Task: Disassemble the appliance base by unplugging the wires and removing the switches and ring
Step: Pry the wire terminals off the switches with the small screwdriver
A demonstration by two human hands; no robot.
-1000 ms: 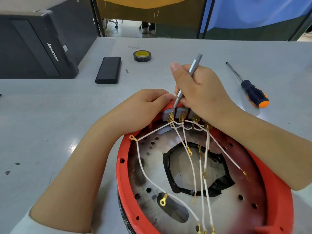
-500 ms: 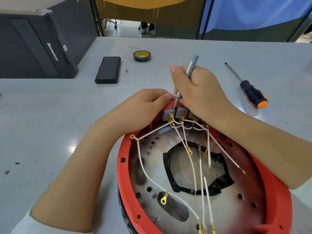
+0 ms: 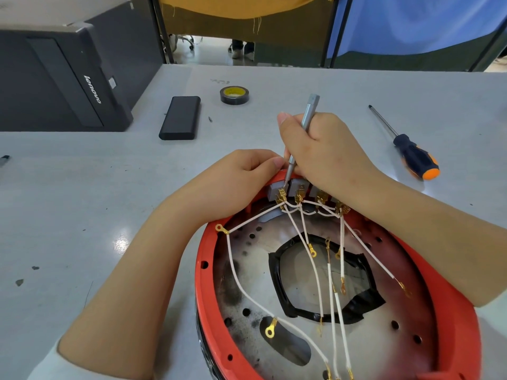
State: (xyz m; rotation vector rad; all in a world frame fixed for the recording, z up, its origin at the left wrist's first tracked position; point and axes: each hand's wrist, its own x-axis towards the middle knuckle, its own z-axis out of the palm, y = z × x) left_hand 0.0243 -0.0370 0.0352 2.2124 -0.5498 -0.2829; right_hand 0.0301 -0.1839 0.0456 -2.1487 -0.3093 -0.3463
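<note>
Right hand point(image 3: 326, 154) grips a thin metal tool point(image 3: 303, 130), fingers curled round the shaft, tip down between the first two grey switches point(image 3: 290, 190) at the far rim of the red appliance base point(image 3: 450, 305). Left hand point(image 3: 241, 176) curled over that same rim just left of the tool, thumb tip beside the shaft; what its fingers hold is hidden. Base sits at the near edge of the table point(image 3: 82, 201), open side up. White wires point(image 3: 310, 259) still plugged into the switches with gold connectors, fanning toward the near side over the scorched metal plate point(image 3: 238, 283); several loose ends carry gold ring terminals. Black ring point(image 3: 277, 272) frames the opening in the plate's middle. Orange-and-black screwdriver point(image 3: 411, 156) lies toward the right edge, well apart. Black tape roll point(image 3: 234, 95) and black power bank point(image 3: 181, 117) toward the far edge. Black computer case point(image 3: 68, 78) at far left corner.
</note>
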